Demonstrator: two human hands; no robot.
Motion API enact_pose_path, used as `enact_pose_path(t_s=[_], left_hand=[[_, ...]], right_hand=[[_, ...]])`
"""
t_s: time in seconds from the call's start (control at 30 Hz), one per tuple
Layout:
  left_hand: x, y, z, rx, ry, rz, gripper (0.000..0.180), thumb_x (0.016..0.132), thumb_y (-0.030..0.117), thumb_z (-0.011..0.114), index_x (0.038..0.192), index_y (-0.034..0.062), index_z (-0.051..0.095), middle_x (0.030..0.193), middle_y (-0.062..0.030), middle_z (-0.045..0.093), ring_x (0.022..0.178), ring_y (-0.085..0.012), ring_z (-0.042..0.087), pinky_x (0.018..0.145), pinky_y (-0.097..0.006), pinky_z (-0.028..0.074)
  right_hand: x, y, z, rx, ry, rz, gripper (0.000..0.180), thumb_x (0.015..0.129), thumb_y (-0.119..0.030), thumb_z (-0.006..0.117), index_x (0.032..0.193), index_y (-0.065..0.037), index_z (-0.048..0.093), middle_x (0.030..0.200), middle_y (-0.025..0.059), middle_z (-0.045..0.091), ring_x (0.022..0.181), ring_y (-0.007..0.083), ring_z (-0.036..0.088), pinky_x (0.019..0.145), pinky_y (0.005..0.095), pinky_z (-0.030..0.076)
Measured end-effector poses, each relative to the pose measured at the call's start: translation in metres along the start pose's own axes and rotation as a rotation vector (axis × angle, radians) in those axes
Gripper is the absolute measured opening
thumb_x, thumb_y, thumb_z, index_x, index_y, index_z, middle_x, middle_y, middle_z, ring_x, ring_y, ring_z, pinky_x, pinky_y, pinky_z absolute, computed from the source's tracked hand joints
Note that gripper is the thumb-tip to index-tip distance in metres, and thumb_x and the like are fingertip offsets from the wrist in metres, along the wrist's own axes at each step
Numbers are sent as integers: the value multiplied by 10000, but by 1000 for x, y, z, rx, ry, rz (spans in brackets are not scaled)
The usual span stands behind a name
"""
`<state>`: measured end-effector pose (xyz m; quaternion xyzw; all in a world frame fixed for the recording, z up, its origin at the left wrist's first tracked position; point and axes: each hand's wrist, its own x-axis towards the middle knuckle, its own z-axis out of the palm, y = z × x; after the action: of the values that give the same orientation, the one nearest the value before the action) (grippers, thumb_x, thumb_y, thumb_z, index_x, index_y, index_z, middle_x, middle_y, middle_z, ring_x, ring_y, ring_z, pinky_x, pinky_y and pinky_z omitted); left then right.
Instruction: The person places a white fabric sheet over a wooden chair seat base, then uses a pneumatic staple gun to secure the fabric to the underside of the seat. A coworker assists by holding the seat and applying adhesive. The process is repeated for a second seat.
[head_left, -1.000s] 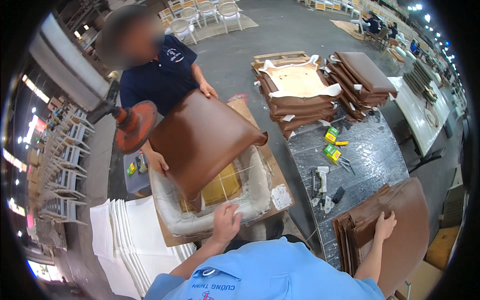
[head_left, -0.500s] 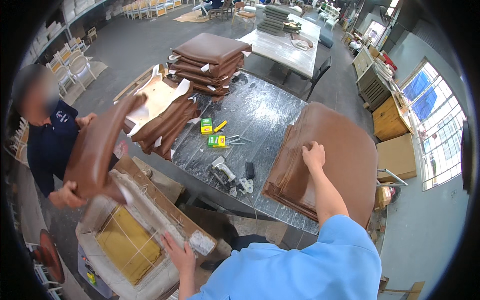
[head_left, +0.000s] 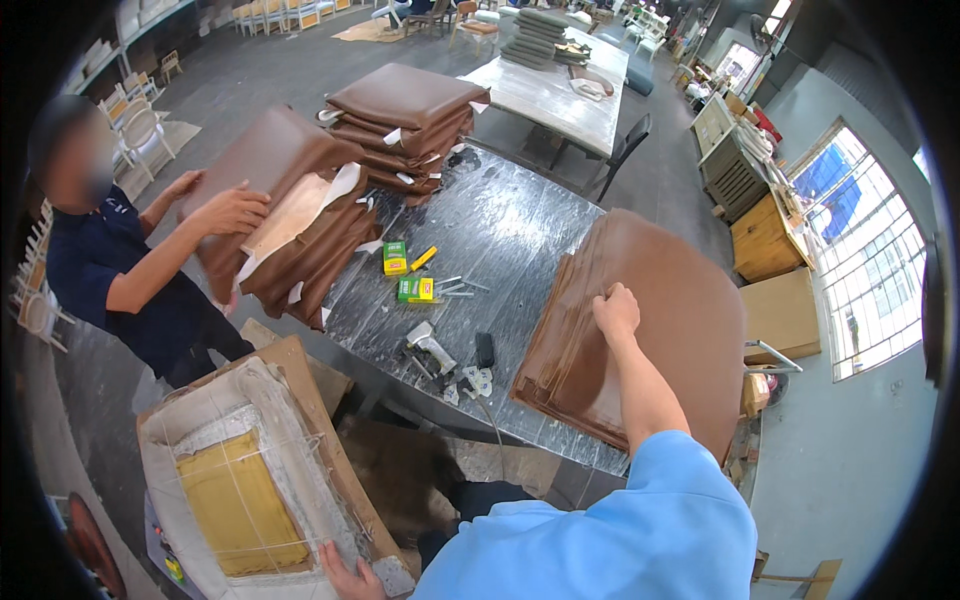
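Brown leather-like sheets (head_left: pixel 685 310) lie stacked right on the table (head_left: pixel 500 240), long axis roughly far-to-near; your right hand (head_left: pixel 616 312) curls on top, can't tell if pinching. Your left hand (head_left: pixel 352 578), loosely spread, touches the padded frame's (head_left: pixel 312 475) near-right corner.

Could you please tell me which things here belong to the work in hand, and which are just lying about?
Seemingly in the work:
brown sheets, under the right hand
padded frame, at the left hand
cushion, touched by a co-worker's hand
gun-shaped tool, perhaps, though untouched

Seemingly just lying about:
black chair
cardboard box
green stack
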<state>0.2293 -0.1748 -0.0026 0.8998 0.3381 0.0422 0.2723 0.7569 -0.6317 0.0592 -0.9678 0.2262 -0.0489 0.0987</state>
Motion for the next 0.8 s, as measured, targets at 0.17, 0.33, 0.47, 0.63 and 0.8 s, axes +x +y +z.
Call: enact_pose_path(t_s=[0.17,0.33,0.47,0.63,0.8], left_hand=[[-8,-6,-2,7,26,-115,702,979,216,707,1621,-4,528,1655,-311,510,1540,-499,458,1323,-549,322],[-15,-15,-13,56,39,-194,748,962,253,725,1634,-1,516,1633,-302,539,1528,-484,482,1311,-545,350],[-17,-19,-18,115,10,-213,775,940,238,738,1639,-1,505,1629,-301,541,1534,-481,479,1307,-541,359],[-18,-21,-23,114,-23,-280,815,899,221,769,1636,-4,504,1620,-315,540,1537,-479,476,1308,-537,361],[-17,-24,-25,74,-24,-230,844,875,213,785,1637,-7,498,1622,-334,525,1539,-502,460,1305,-565,352]], right_hand=[[9,11,-2,140,1,-90,367,947,-153,627,1284,-57,735,1226,248,776,1214,444,723,1054,532,568],[25,26,-16,256,-46,-167,443,932,-90,598,1346,-75,755,1202,227,802,1136,428,764,1050,525,576],[33,35,-27,208,-68,-264,435,938,-118,624,1351,-68,751,1255,247,786,1193,449,739,1063,515,566],[47,32,-29,190,-45,-83,358,948,-170,688,1280,-57,759,1244,244,790,1208,436,738,1041,500,568],[80,22,-16,267,182,136,286,933,-224,750,1164,-71,819,1154,215,820,1147,405,769,1009,499,584]])
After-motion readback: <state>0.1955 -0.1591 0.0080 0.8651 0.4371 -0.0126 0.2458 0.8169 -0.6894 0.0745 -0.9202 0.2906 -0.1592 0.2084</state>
